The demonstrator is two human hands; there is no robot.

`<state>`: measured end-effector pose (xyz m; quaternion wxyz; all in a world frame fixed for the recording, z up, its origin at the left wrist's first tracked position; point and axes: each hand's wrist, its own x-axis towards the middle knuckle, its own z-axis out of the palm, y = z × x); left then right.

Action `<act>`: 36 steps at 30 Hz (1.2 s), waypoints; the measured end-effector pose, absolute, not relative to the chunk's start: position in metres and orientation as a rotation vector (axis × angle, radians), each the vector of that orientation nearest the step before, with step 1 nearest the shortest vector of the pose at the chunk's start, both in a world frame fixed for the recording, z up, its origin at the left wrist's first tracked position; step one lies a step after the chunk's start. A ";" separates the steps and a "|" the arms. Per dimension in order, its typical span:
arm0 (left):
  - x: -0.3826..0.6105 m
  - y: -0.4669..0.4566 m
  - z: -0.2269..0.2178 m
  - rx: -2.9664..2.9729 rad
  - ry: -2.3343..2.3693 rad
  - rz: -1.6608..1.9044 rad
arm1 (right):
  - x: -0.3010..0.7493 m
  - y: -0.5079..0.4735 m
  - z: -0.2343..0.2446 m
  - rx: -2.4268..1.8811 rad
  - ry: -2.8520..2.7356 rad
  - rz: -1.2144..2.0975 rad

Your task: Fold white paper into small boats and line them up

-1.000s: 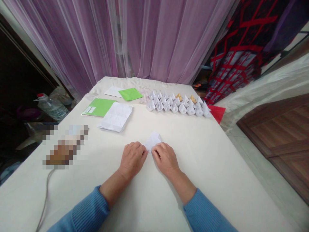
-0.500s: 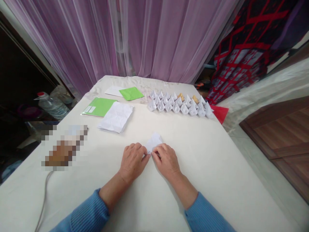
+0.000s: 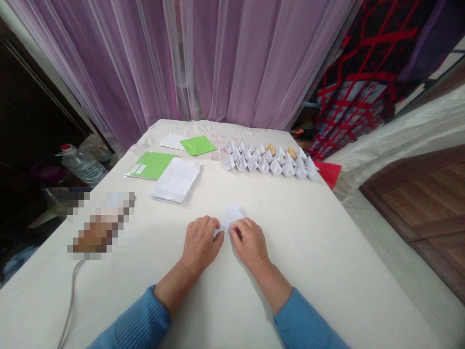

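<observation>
A small folded white paper piece [image 3: 232, 214] lies on the cream table [image 3: 327, 252] in front of me. My left hand [image 3: 201, 242] and my right hand [image 3: 250, 240] rest side by side on its near edge, fingers curled and pressing the paper down. Most of the paper is hidden under my fingers; only its far tip shows. Both wrists wear blue sleeves.
A stack of creased white sheets [image 3: 176, 180] lies at the left, with green sheets [image 3: 152, 164] [image 3: 197, 145] behind. Several folded white paper boats [image 3: 269, 161] stand in rows at the back, a red sheet [image 3: 330, 172] beside them. A blurred object [image 3: 100, 225] with a cable [image 3: 69, 310] lies left.
My hands stay on the folded paper, fingers shifting slightly on it. The view has tilted a little; nothing else moved.
</observation>
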<state>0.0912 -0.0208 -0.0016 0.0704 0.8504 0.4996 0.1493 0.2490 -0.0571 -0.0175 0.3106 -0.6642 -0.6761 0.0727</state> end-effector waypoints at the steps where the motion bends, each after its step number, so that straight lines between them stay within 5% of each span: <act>1: 0.091 -0.021 -0.002 2.554 1.509 0.465 | 0.250 -0.059 -0.019 -1.726 -1.765 0.173; 16: 0.110 -0.010 0.022 2.388 1.697 0.141 | 0.261 -0.062 -0.018 -2.000 -1.912 -0.127; 36: 0.114 0.002 0.044 2.335 1.687 -0.147 | 0.298 0.060 0.047 -1.714 -2.713 0.440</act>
